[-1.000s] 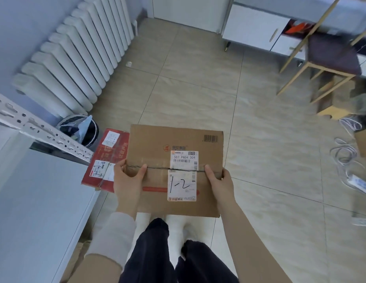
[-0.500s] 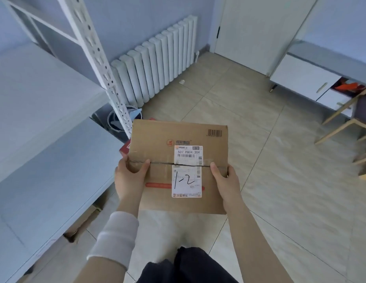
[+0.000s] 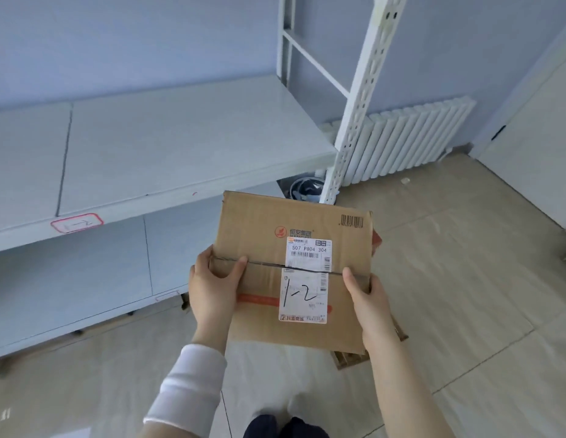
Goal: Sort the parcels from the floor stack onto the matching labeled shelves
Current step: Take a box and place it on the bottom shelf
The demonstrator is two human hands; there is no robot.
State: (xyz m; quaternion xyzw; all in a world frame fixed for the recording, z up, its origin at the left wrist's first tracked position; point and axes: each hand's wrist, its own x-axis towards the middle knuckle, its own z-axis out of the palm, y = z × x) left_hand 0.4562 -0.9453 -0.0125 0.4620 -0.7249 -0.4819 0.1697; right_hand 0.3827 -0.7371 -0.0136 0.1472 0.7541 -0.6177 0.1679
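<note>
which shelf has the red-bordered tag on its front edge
The upper shelf: the red-bordered tag sits on its front edge. The lower shelf shows no red one.

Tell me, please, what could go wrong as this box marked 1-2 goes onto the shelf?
1. The left hand and the right hand grip the box only by its side edges, and its top seam gapes; it may sag or slip.
2. The shelf tag is faint and off to the left; the box could land on the lower shelf instead.
3. A parcel lies on the floor under the box, a trip hazard.
</note>
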